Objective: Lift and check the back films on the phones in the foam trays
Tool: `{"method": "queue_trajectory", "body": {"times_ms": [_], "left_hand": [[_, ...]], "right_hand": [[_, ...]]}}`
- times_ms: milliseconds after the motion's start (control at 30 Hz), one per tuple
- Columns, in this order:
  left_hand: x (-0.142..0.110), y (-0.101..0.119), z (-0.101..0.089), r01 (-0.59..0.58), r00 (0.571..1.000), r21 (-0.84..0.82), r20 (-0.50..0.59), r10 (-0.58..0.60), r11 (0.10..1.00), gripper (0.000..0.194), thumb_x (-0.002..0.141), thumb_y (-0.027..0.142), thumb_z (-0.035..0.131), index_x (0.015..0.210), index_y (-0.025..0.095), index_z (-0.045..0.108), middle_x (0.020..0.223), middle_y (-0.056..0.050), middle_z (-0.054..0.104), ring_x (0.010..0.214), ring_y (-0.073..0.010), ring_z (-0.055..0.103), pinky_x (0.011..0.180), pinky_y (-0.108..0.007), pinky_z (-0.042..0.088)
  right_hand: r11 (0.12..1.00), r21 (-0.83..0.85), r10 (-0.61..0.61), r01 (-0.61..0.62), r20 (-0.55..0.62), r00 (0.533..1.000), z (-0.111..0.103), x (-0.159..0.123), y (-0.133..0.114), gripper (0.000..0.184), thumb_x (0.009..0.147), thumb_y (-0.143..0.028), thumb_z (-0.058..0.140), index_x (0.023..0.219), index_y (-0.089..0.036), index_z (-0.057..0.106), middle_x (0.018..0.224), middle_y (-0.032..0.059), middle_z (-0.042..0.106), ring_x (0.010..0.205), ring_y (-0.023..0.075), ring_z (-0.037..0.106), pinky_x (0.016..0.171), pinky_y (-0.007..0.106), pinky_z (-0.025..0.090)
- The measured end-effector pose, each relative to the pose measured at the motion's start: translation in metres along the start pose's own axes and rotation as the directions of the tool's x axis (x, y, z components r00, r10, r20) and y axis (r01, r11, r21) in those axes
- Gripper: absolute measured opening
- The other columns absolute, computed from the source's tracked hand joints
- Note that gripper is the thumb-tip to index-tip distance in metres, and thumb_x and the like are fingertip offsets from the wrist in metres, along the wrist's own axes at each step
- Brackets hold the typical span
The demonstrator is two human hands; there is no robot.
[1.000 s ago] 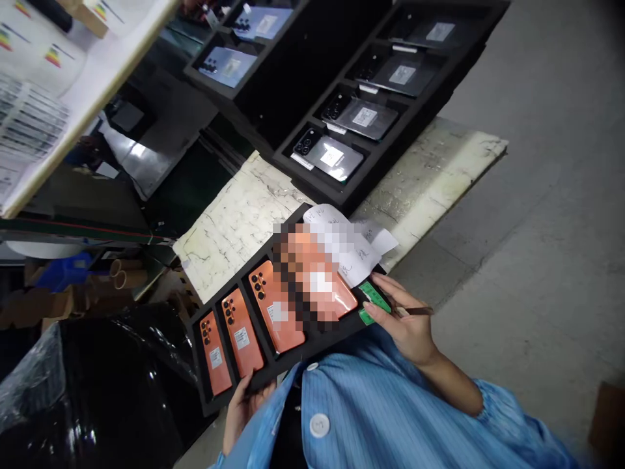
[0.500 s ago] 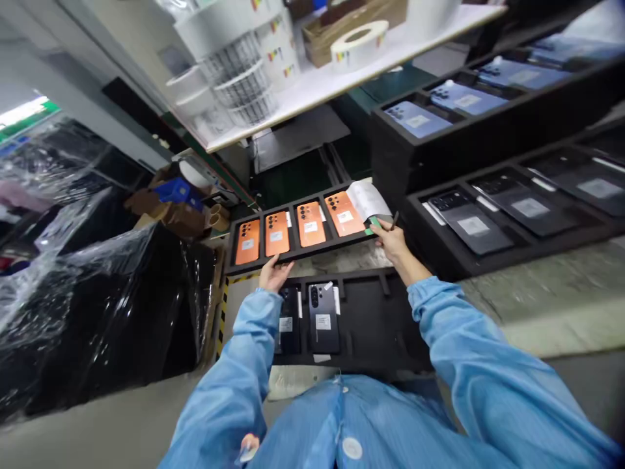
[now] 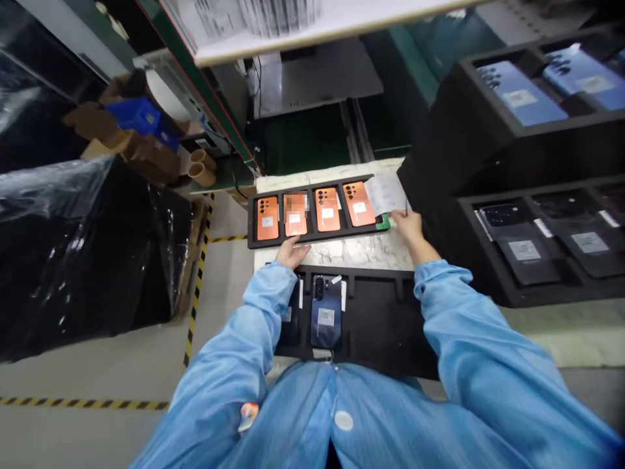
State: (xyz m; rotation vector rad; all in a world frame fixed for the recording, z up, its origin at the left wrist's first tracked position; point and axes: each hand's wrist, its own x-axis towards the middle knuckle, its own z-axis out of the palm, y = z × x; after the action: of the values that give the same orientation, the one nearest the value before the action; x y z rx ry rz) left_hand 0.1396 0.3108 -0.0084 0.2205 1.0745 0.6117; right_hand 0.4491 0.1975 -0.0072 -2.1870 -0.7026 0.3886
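A black foam tray (image 3: 312,239) holds several orange smartphones (image 3: 327,210) with white labels, camera side up. My left hand (image 3: 293,253) is at its front edge, fingers stretched out and holding nothing; I cannot tell if the fingertips touch the tray. A white paper sheet (image 3: 385,193) covers the tray's right end, beside a green piece (image 3: 383,223). At the sheet's lower right corner, my right hand (image 3: 409,228) has its fingers closed, with a thin dark pen-like stick (image 3: 407,204) rising from them. Closer to me lies another black tray (image 3: 383,319) with dark smartphones (image 3: 326,312) at its left.
On the right, stacked black foam trays (image 3: 469,156) hold blue phones (image 3: 522,94) above and dark phones (image 3: 525,244) below. A white shelf (image 3: 342,32) overhangs the back. At left stand a black plastic-wrapped stack (image 3: 122,254) and a blue bin (image 3: 141,120).
The view has swung down and left. The orange-phone tray sits farther from the near tray, showing more pale surface between. My right fingers have come off the green piece.
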Motion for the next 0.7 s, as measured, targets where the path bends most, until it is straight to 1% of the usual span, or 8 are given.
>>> {"method": "queue_trajectory", "body": {"times_ms": [133, 167, 200, 267, 367, 433, 533, 700], "left_hand": [[-0.056, 0.009, -0.064, -0.251, 0.968, 0.081, 0.051, 0.247, 0.965, 0.045, 0.077, 0.006, 0.062, 0.119, 0.021, 0.056, 0.116, -0.009, 0.061, 0.111, -0.0195, 0.059, 0.094, -0.032, 0.048], [-0.067, 0.012, -0.088, -0.363, 0.931, 0.147, 0.010, 0.366, 0.920, 0.047, 0.075, 0.007, 0.065, 0.118, 0.024, 0.057, 0.121, -0.006, 0.059, 0.115, -0.0179, 0.056, 0.098, -0.031, 0.046], [-0.076, 0.013, -0.114, -0.481, 0.858, 0.282, -0.046, 0.512, 0.830, 0.046, 0.074, 0.010, 0.067, 0.117, 0.024, 0.058, 0.125, -0.006, 0.058, 0.116, -0.0177, 0.055, 0.100, -0.031, 0.044], [-0.090, 0.010, -0.165, -0.508, 0.779, 0.437, -0.136, 0.613, 0.742, 0.045, 0.069, 0.014, 0.071, 0.113, 0.021, 0.061, 0.126, -0.008, 0.057, 0.119, -0.0187, 0.053, 0.105, -0.032, 0.038], [-0.105, -0.013, -0.222, -0.376, 0.823, 0.501, -0.206, 0.529, 0.780, 0.042, 0.064, 0.020, 0.076, 0.104, 0.014, 0.065, 0.110, -0.012, 0.064, 0.111, -0.0231, 0.057, 0.104, -0.040, 0.039], [-0.113, -0.036, -0.240, -0.309, 0.863, 0.500, -0.211, 0.460, 0.809, 0.043, 0.065, 0.023, 0.077, 0.104, 0.012, 0.065, 0.103, -0.013, 0.066, 0.104, -0.0232, 0.061, 0.099, -0.041, 0.043], [-0.122, -0.072, -0.245, -0.284, 0.892, 0.472, -0.189, 0.411, 0.834, 0.047, 0.067, 0.026, 0.076, 0.110, 0.014, 0.062, 0.109, -0.013, 0.065, 0.103, -0.0213, 0.062, 0.094, -0.036, 0.047], [-0.126, -0.110, -0.245, -0.351, 0.848, 0.473, -0.205, 0.489, 0.808, 0.052, 0.066, 0.031, 0.077, 0.112, 0.015, 0.059, 0.116, -0.011, 0.063, 0.106, -0.0197, 0.060, 0.093, -0.032, 0.046]], "right_hand": [[0.983, -0.091, -0.162, 0.156, -0.062, 0.985, -0.037, -0.063, 0.006, 0.021, 0.083, -0.029, 0.057, 0.087, -0.012, 0.067, 0.086, 0.0069, 0.066, 0.079, 0.0164, 0.059, 0.074, 0.027, 0.043], [0.968, -0.120, -0.227, 0.221, -0.039, 0.973, -0.046, -0.090, 0.011, 0.022, 0.082, -0.033, 0.057, 0.084, -0.013, 0.067, 0.083, 0.0063, 0.066, 0.077, 0.0167, 0.059, 0.072, 0.028, 0.043], [0.957, -0.126, -0.264, 0.262, 0.000, 0.964, -0.053, -0.119, 0.016, 0.024, 0.082, -0.035, 0.057, 0.081, -0.014, 0.067, 0.080, 0.0058, 0.066, 0.074, 0.0169, 0.059, 0.070, 0.028, 0.043], [0.952, -0.099, -0.274, 0.289, 0.139, 0.952, -0.059, -0.180, 0.025, 0.025, 0.082, -0.038, 0.056, 0.079, -0.016, 0.067, 0.079, 0.0050, 0.067, 0.073, 0.0171, 0.060, 0.069, 0.028, 0.044], [0.957, -0.064, -0.244, 0.282, 0.342, 0.907, -0.046, -0.253, 0.027, 0.027, 0.084, -0.039, 0.054, 0.086, -0.018, 0.070, 0.083, 0.0050, 0.068, 0.072, 0.0172, 0.061, 0.065, 0.029, 0.046], [0.964, -0.038, -0.221, 0.262, 0.432, 0.875, -0.026, -0.281, 0.020, 0.030, 0.083, -0.040, 0.054, 0.093, -0.018, 0.071, 0.088, 0.0060, 0.069, 0.075, 0.0185, 0.063, 0.067, 0.031, 0.047], [0.991, -0.021, -0.105, 0.133, 0.489, 0.866, 0.004, -0.295, 0.004, 0.033, 0.078, -0.039, 0.058, 0.099, -0.017, 0.071, 0.098, 0.0074, 0.070, 0.079, 0.0216, 0.065, 0.079, 0.037, 0.049], [0.999, -0.028, 0.049, -0.040, 0.481, 0.876, 0.025, -0.296, -0.008, 0.037, 0.068, -0.033, 0.065, 0.100, -0.015, 0.070, 0.104, 0.0096, 0.069, 0.082, 0.0224, 0.064, 0.085, 0.041, 0.048]]}}
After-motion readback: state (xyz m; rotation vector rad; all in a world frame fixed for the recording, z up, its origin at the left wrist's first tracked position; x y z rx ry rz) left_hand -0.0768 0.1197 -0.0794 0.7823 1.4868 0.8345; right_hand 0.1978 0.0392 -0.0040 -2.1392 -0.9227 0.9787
